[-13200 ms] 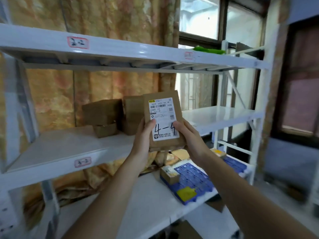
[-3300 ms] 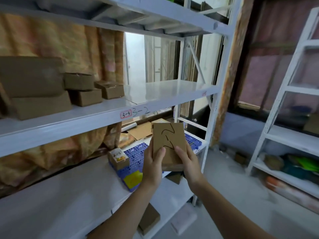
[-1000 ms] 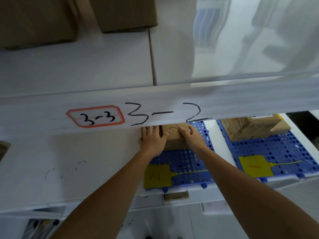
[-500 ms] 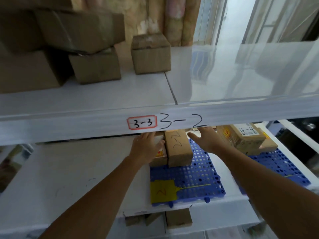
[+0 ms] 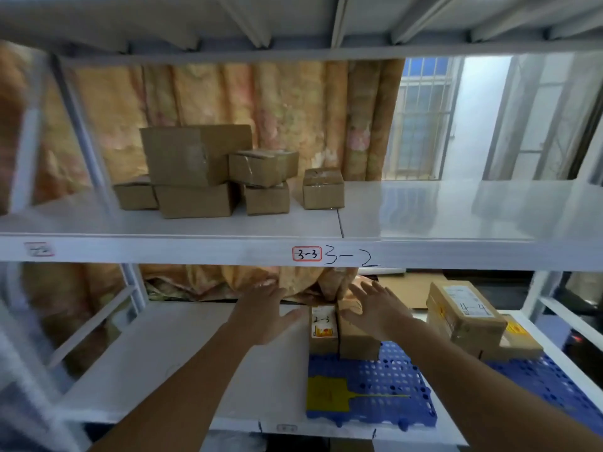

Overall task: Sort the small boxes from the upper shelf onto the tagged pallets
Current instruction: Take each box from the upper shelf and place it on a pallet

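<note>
Hands (image 5: 266, 316) (image 5: 375, 309) spread wide, empty

Behind the rack you see a crumpled orange and yellow curtain (image 5: 267, 102) hanging down the wall, its lower folds bunched up at the back of the lower level. To your right there is a window (image 5: 421, 125) with bars, bright with daylight. A flat sheet of cardboard (image 5: 408, 290) lies at the back on the right, behind the blue mats. Overhead you look up at the grey underside of the rack's top level (image 5: 293, 24), with its ribs
</note>
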A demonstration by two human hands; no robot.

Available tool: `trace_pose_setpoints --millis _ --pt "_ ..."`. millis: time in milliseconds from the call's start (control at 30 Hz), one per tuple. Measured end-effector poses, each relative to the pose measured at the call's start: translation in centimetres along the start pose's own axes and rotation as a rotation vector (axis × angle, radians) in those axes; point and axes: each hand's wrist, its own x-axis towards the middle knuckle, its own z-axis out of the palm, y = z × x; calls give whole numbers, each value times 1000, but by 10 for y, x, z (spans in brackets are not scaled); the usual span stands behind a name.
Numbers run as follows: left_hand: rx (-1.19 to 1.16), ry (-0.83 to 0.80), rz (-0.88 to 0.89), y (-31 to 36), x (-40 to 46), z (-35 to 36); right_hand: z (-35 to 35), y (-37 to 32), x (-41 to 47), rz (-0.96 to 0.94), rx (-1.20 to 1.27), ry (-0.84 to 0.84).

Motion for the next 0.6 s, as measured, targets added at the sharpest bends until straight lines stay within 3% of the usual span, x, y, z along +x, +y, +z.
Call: trace_pose_setpoints --millis 400,600 --pt "29 -2 -207 -16 -146 -95 -54 -118 -77 -194 54 -73" --pt "38 45 -304 -58 -202 -145 -80 -216 -90 -381 24 21"
